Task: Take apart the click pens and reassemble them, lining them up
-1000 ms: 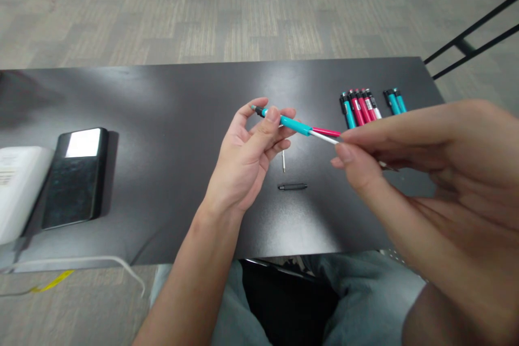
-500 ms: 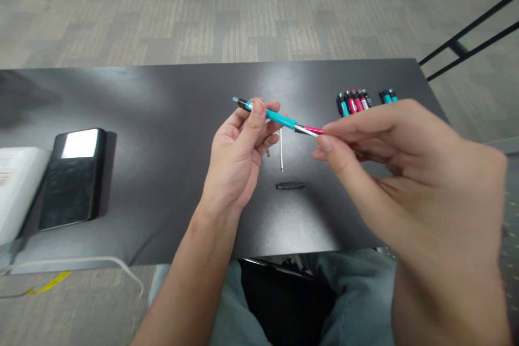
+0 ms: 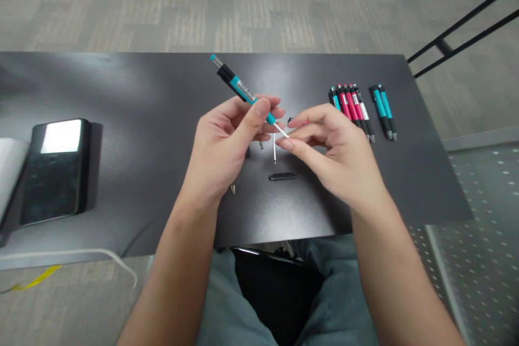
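My left hand (image 3: 231, 140) grips a turquoise pen barrel (image 3: 243, 89), its black clip end pointing up and left. A thin white refill (image 3: 281, 130) sticks out of the barrel's lower end, and the fingertips of my right hand (image 3: 328, 143) pinch its tip. On the table below lie a black grip piece (image 3: 283, 177), another white refill (image 3: 274, 148) and a small metal tip (image 3: 232, 189). A small spring-like part (image 3: 261, 145) lies between my hands. Part of a dark and red piece shows behind my right fingers.
Several turquoise, red and white pens (image 3: 351, 105) lie in a row at the right, with two turquoise pens (image 3: 384, 111) beside them. A black device (image 3: 57, 173) and a white object (image 3: 10, 173) are at the left, near a white cable (image 3: 81, 252).
The pen barrel is tilted more steeply. My right hand has moved left and farther from the camera, bringing the pens at the right into fuller view. The head view has shifted.
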{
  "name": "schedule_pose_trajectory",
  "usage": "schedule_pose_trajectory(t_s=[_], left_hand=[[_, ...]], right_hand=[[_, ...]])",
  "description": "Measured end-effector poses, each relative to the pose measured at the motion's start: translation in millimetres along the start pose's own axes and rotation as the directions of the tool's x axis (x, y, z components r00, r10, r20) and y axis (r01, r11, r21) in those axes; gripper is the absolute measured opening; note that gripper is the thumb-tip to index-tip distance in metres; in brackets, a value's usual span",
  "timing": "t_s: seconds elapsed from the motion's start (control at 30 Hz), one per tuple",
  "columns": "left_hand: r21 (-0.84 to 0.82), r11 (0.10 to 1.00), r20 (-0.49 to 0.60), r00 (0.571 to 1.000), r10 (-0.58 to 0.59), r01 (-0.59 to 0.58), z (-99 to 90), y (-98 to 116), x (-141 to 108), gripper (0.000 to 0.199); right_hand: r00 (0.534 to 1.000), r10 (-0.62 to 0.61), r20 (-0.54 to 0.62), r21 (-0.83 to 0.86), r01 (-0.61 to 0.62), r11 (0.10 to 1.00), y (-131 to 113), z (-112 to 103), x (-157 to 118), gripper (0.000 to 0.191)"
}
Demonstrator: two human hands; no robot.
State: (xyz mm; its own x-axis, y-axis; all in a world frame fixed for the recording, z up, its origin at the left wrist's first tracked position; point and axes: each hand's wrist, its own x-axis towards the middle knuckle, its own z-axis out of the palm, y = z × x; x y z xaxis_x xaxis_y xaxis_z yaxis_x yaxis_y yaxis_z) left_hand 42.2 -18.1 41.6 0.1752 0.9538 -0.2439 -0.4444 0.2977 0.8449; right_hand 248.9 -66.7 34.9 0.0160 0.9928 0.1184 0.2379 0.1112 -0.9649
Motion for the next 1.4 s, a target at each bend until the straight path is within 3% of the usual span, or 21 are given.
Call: schedule_pose_trajectory(t_s=[0.23, 0.4, 0.53, 0.7, 0.93, 1.1, 1.3, 1.4], left_hand=[[0.176, 0.984, 0.084, 0.996, 0.018, -0.032, -10.6, 4.7, 1.9, 0.037], [0.252, 0.964, 0.159, 0.986, 0.04, -0.08, -16.4, 2.3, 5.4, 0.036], [0.275, 0.959, 0.122, 0.992, 0.034, -0.067, -20.0, 4.0, 6.1, 0.038], [0.396, 0.911, 0.177, 0.983, 0.047, -0.115, -30.7, 6.8, 8.6, 0.041], [0.509, 0.847, 0.214, 0.975, 0.049, -0.155, -35.3, 13.2, 9.7, 0.04], [0.544, 0.814, 0.245, 0.966, 0.076, -0.202, -33.6, 15.7, 8.2, 0.04], [0.498, 0.846, 0.168, 0.978, 0.122, -0.191, -34.1, 12.2, 11.6, 0.047], [0.446, 0.883, 0.078, 0.989, 0.125, -0.147, -33.8, 11.4, 14.2, 0.043]], right_hand=[[0.994, -0.022, 0.104, -0.075, 0.03, 0.997, 12.7, 0.5, 5.3, 0.033], [0.998, -0.013, 0.069, -0.03, 0.015, 0.999, 22.2, 7.3, 7.3, 0.046], [0.996, -0.04, 0.078, -0.051, 0.044, 0.998, 22.3, 12.8, 8.9, 0.039], [0.988, -0.094, 0.119, -0.089, 0.105, 0.99, 22.4, 17.3, 9.5, 0.032], [0.996, -0.022, 0.09, -0.114, 0.032, 0.993, 30.5, 24.2, 5.7, 0.044], [0.996, -0.038, 0.083, -0.096, 0.046, 0.994, 31.4, 26.3, 4.1, 0.041], [0.993, -0.028, 0.112, -0.101, 0.04, 0.994, 27.1, 23.2, 4.8, 0.046], [0.99, -0.038, 0.136, -0.122, 0.054, 0.991, 25.3, 21.1, 4.8, 0.04]])
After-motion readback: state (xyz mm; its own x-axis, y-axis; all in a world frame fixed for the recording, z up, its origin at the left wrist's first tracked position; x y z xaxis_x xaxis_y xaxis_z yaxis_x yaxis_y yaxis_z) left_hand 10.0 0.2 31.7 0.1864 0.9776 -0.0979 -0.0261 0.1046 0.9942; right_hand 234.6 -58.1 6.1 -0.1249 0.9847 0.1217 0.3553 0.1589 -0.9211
